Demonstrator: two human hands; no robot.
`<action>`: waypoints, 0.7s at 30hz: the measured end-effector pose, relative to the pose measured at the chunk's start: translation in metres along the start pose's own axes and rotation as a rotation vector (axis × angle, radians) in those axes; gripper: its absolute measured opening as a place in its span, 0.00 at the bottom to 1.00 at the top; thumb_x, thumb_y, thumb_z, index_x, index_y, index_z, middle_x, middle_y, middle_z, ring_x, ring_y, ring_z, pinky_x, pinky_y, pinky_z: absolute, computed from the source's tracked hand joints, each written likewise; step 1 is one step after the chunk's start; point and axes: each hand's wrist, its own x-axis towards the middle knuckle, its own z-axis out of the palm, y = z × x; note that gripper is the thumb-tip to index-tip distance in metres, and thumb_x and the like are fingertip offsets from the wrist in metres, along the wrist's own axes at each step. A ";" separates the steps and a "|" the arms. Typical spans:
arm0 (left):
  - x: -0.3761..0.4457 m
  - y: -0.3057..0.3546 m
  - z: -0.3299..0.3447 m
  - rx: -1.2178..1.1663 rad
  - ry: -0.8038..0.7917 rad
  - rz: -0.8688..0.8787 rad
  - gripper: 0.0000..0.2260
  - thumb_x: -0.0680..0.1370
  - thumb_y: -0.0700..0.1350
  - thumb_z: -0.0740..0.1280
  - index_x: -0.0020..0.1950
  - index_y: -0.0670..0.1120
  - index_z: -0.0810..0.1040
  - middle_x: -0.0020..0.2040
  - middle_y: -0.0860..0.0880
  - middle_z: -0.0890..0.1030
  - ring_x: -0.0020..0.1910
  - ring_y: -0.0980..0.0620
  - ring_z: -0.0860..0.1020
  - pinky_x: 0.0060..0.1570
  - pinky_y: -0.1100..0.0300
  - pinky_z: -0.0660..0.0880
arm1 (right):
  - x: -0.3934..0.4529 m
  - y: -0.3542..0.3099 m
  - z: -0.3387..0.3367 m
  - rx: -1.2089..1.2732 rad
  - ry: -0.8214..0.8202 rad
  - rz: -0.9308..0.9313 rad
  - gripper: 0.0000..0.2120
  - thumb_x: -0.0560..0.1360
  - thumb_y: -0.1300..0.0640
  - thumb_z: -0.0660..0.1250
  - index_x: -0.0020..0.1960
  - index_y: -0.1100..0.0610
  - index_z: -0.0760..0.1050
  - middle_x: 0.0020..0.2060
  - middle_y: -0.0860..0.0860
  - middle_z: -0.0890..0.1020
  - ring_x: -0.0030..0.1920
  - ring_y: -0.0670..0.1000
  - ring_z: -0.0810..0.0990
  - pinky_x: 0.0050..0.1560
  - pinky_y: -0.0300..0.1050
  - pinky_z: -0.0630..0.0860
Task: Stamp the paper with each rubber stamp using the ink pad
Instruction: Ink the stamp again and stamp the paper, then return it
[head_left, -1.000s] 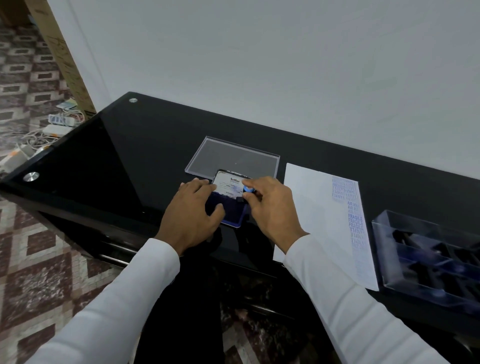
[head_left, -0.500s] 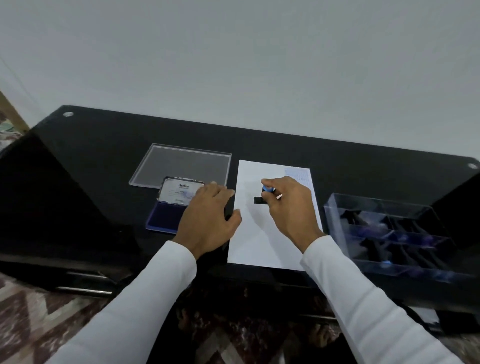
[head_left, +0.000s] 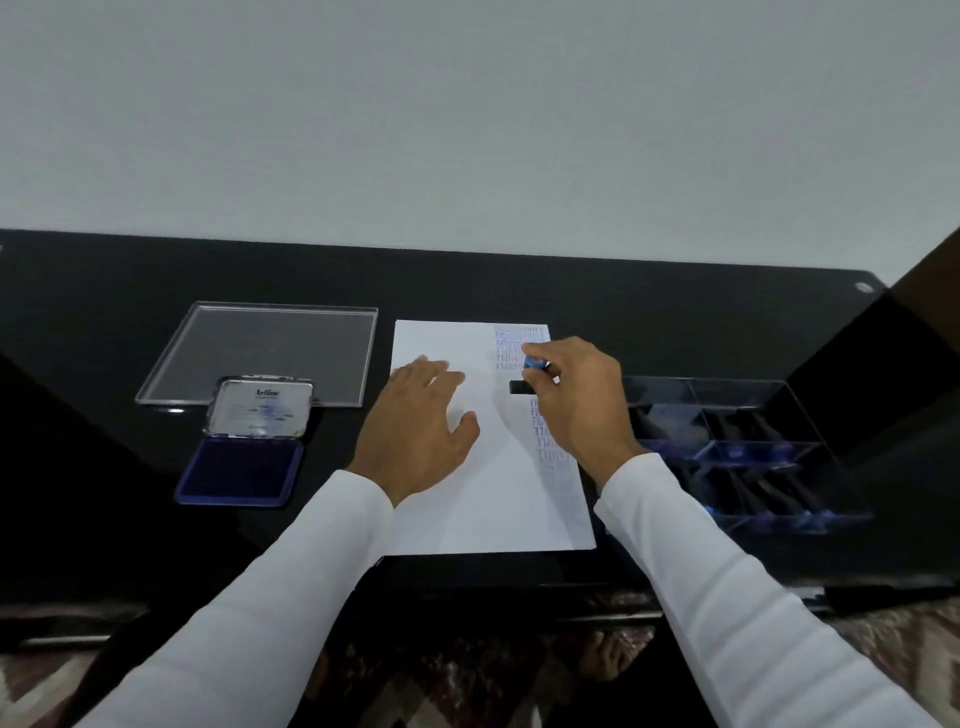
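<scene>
Head view: dark stamps (head_left: 748, 488) are kept in the clear box (head_left: 810, 415) at right.
A stamp (head_left: 525, 383) is pinched by the right hand (head_left: 582, 410) over the paper (head_left: 488, 509); the left hand (head_left: 415, 436) is laid flat, fingers spread.

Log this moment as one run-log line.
step: stamping | right hand: grips rubber stamp over paper, in gap between blue prints | left hand: flat on paper | ink pad: open

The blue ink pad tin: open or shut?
Open. The blue ink pad tin shows its dark pad, with the labelled silver lid raised behind it.
</scene>
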 end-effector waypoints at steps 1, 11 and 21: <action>0.004 0.000 0.002 0.007 -0.005 -0.004 0.25 0.81 0.57 0.63 0.77 0.50 0.69 0.79 0.50 0.66 0.80 0.48 0.58 0.77 0.52 0.56 | 0.002 0.001 0.000 0.002 -0.003 0.001 0.13 0.78 0.59 0.70 0.63 0.56 0.81 0.57 0.51 0.82 0.55 0.51 0.80 0.61 0.46 0.77; 0.035 -0.005 0.013 0.034 -0.028 -0.003 0.25 0.81 0.57 0.64 0.76 0.49 0.70 0.79 0.49 0.65 0.80 0.47 0.57 0.77 0.50 0.55 | 0.019 0.007 0.009 -0.011 -0.028 -0.051 0.12 0.78 0.60 0.69 0.61 0.57 0.81 0.55 0.53 0.83 0.55 0.52 0.79 0.59 0.40 0.73; 0.055 -0.011 0.023 0.069 -0.063 0.024 0.26 0.82 0.58 0.61 0.78 0.50 0.67 0.81 0.49 0.62 0.81 0.47 0.55 0.80 0.48 0.50 | 0.026 0.007 0.014 -0.043 -0.087 -0.060 0.14 0.80 0.56 0.67 0.64 0.56 0.80 0.59 0.52 0.81 0.59 0.51 0.78 0.63 0.43 0.73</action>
